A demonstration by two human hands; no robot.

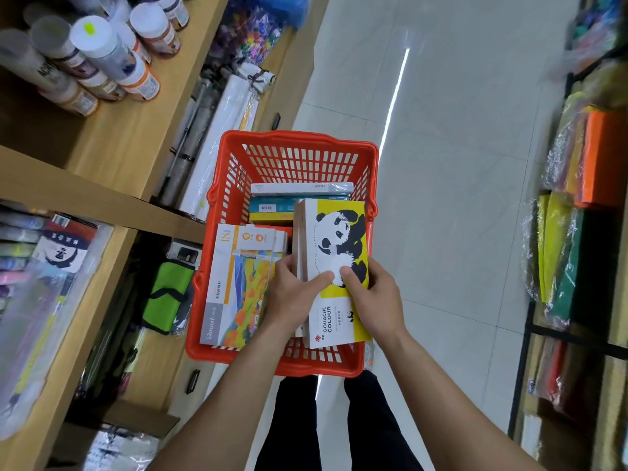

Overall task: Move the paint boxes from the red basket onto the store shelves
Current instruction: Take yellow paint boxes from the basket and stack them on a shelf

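Note:
A red plastic basket [299, 144] stands on the floor in front of me, holding several paint boxes. My left hand [294, 297] and my right hand [372, 300] both grip a yellow and white gouache box with a panda [339, 239], one on each long side, thumbs on top. It is tilted up over the basket's right half. A white and orange box with a colourful painting [234, 283] lies on the left. Teal and white boxes [299, 195] lie at the far end.
Wooden store shelves [112, 141] run along the left with paint jars [102, 52], paper rolls [217, 127], a green pouch [166, 297] and plastic-wrapped packs. A rack of coloured sheets [584, 198] stands on the right. The tiled aisle floor [458, 164] stretches ahead.

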